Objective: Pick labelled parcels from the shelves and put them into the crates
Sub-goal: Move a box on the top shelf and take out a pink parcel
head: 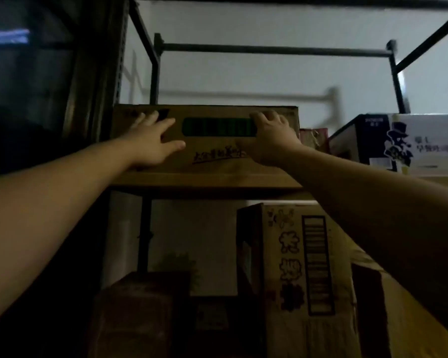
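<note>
The brown box (pixel 217 161) sat high on the shelf (pixel 204 186). The left hand (pixel 150 143) lay flat on its front, fingers spread. The right hand (pixel 269 140) had bent fingers against it; I could not tell if they gripped. Pulled out like that, the box could tip and fall on the person.

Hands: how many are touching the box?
2: left hand rests flat on the box front, left of its green band; right hand curls at the band's right end.
</note>
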`<state>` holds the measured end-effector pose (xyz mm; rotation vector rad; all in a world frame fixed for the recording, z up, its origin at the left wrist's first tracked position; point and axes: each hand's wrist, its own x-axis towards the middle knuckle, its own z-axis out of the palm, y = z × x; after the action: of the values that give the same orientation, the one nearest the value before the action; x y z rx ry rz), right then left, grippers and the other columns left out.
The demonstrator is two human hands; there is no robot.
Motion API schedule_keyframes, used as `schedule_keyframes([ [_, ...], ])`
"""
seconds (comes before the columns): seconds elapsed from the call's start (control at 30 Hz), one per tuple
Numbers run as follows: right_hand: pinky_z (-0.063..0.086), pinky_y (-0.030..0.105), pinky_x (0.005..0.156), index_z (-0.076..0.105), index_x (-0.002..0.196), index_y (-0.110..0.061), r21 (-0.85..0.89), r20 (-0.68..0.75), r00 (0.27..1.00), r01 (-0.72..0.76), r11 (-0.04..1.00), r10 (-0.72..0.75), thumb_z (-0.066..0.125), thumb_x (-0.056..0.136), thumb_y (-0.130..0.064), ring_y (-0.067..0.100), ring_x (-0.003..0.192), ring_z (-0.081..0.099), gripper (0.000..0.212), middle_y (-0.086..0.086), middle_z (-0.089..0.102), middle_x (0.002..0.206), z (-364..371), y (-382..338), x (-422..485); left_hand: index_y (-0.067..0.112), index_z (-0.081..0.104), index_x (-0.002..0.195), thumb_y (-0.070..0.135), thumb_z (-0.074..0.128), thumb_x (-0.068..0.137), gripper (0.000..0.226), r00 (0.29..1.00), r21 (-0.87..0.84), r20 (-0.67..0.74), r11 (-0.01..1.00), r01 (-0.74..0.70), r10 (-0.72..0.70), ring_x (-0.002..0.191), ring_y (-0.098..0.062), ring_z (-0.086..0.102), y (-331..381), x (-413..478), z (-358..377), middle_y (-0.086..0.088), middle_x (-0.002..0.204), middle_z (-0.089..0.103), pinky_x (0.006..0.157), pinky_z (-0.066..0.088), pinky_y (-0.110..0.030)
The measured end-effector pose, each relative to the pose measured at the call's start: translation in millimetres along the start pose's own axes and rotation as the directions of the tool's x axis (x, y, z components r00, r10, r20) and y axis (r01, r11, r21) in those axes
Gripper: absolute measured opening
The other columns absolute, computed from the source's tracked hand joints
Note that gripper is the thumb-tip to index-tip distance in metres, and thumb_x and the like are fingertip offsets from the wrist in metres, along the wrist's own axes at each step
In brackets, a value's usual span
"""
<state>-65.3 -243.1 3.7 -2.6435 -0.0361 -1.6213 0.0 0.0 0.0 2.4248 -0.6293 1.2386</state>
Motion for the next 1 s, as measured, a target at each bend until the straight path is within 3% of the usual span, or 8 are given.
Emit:
schedule_keyframes([
  [0.23, 0.007, 0.068, 0.113, 0.016, 0.151, -0.034, -0.057, -0.062, 0.997, -0.058, 0.997, 0.054, 0.046, 0.088, -0.067, 0.035, 0.148, 0.001, 0.077, 0.006, 0.008, 0.161, 17.2, 33.5, 51.2, 0.031, 0.01, 0.151, 0.058, 0.043, 0.09, 0.074, 0.995, 0.115, -0.094, 0.992, 0.046, -0.035, 0.146, -0.028, -0.006, -18.8, 64.3, 5.6, -0.004, 0.16, 0.0, 0.117, 0.002, -0.045],
  [0.33, 0.001, 0.072, 0.111, 0.016, 0.152, -0.034, -0.09, -0.095, 0.993, -0.083, 0.992, 0.074, 0.038, 0.089, -0.072, 0.034, 0.149, -0.006, 0.076, 0.005, 0.005, 0.163, 19.3, 38.0, 67.4, 0.034, 0.008, 0.15, 0.061, 0.04, 0.089, 0.075, 0.989, 0.147, -0.14, 0.987, 0.07, -0.05, 0.146, -0.028, -0.005, -34.5, 84.7, 11.4, -0.002, 0.16, 0.001, 0.117, 0.004, -0.052],
  [0.43, 0.007, 0.074, 0.108, 0.025, 0.148, -0.03, -0.111, -0.144, 0.985, -0.107, 0.988, 0.091, 0.033, 0.088, -0.074, 0.035, 0.148, 0.003, 0.074, 0.009, 0.02, 0.158, 26.7, 37.6, 74.5, 0.04, 0.006, 0.149, 0.07, 0.039, 0.084, 0.079, 0.978, 0.123, -0.19, 0.986, 0.114, -0.089, 0.145, -0.032, -0.008, -47.5, 97.8, 15.3, 0.0, 0.16, 0.0, 0.114, 0.006, -0.062],
  [0.53, 0.016, 0.072, 0.107, 0.03, 0.144, -0.028, -0.123, -0.199, 0.975, -0.123, 0.985, 0.097, 0.033, 0.087, -0.076, 0.036, 0.142, 0.018, 0.075, 0.01, 0.03, 0.15, 33.5, 38.3, 73.6, 0.04, 0.008, 0.148, 0.075, 0.039, 0.078, 0.085, 0.958, 0.044, -0.212, 0.977, 0.207, -0.193, 0.143, -0.036, -0.014, -55.3, 99.7, 18.2, -0.001, 0.159, 0.003, 0.113, 0.004, -0.062],
  [0.6, 0.021, 0.069, 0.107, 0.031, 0.143, -0.028, -0.115, -0.228, 0.969, -0.123, 0.986, 0.094, 0.034, 0.086, -0.076, 0.035, 0.139, 0.022, 0.074, 0.009, 0.033, 0.148, 34.1, 38.4, 71.5, 0.038, 0.013, 0.147, 0.077, 0.04, 0.076, 0.086, 0.951, 0.039, -0.245, 0.978, 0.203, -0.188, 0.143, -0.037, -0.01, -58.5, 98.5, 20.8, -0.003, 0.157, 0.01, 0.113, 0.008, -0.062],
  [1.0, 0.026, 0.059, 0.108, 0.034, 0.14, -0.032, -0.048, -0.356, 0.928, -0.136, 0.99, 0.11, 0.048, 0.083, -0.073, 0.031, 0.139, 0.019, 0.072, 0.006, 0.031, 0.144, 2.5, 19.5, 29.1, 0.029, 0.036, 0.137, 0.066, 0.057, 0.076, 0.074, 0.859, -0.018, -0.507, 0.997, 0.075, -0.073, 0.138, -0.037, 0.008, -56.1, 47.4, -0.9, -0.007, 0.143, 0.029, 0.103, 0.031, -0.058],
])
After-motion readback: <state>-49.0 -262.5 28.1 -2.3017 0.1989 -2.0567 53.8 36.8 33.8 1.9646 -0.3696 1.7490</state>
